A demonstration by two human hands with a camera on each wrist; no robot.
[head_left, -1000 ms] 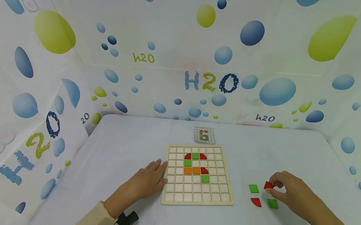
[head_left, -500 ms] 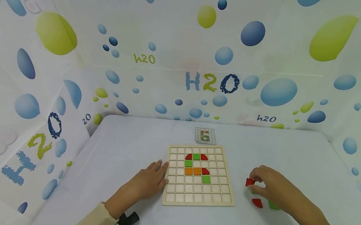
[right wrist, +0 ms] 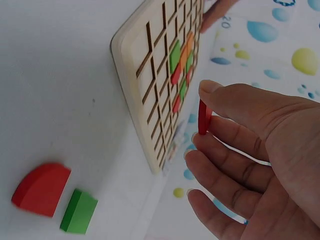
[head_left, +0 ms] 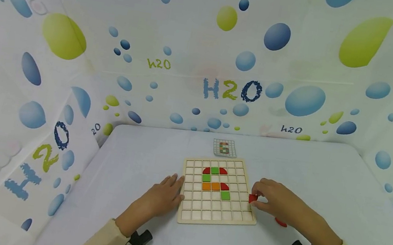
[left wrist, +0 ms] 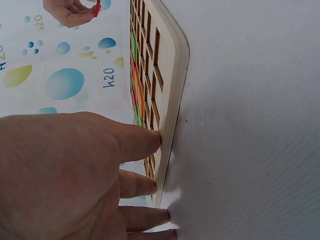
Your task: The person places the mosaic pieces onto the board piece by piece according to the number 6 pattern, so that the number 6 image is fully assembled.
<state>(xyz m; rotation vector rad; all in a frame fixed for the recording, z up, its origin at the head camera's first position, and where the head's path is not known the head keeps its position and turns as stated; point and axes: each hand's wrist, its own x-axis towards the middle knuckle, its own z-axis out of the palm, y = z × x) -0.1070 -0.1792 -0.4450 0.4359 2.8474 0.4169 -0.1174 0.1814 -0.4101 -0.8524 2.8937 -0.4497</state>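
A wooden grid board (head_left: 215, 224) lies on the white table, with green and orange square tiles and red quarter-round tiles set in some of its cells. My left hand (head_left: 160, 198) rests at the board's left edge, its fingertips touching the rim in the left wrist view. Between thumb and fingertips my right hand (head_left: 278, 199) pinches a red tile (head_left: 252, 198), held at the board's right edge. The right wrist view shows this tile nearly edge-on, so its full shape is hidden. A red quarter-round tile (right wrist: 44, 190) and a green tile (right wrist: 79, 211) lie on the table.
Behind the board lies a small grid card (head_left: 224, 148) with a coloured figure printed on it. White cloth with blue and green drops and "H2O" lettering hangs around the table. In the head view, my right hand and forearm hide part of the loose tiles.
My right hand has carried the red tile leftward from among the loose tiles to the board's right edge. The left hand has stayed at the board.
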